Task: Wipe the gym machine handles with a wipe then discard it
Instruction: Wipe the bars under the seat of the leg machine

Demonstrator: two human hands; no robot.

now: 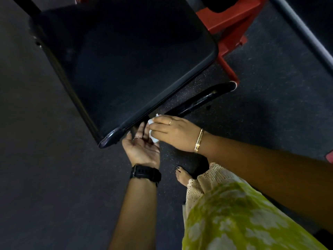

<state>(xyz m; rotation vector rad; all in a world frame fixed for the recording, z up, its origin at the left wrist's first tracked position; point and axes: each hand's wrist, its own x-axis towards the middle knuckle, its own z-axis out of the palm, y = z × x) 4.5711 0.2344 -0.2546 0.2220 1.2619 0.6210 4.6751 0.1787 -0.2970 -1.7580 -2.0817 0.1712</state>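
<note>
Crumpled white wipe (pixel 152 131) sits pinched in my right hand (pixel 173 132), just beside the padded black seat's (pixel 126 60) near corner. My left hand (pixel 142 150) lies open, palm up, under it — fingers touching the wipe, gripping nothing — above the dark speckled floor (pixel 252 105).

Wipe (pixel 152 131) mostly hidden between right hand (pixel 173 131) and left hand (pixel 141 148). Pad (pixel 117 62) and red frame (pixel 232 24) cut off at 12 o'clock. Handle (pixel 201 100) dim, detail unreadable.
</note>
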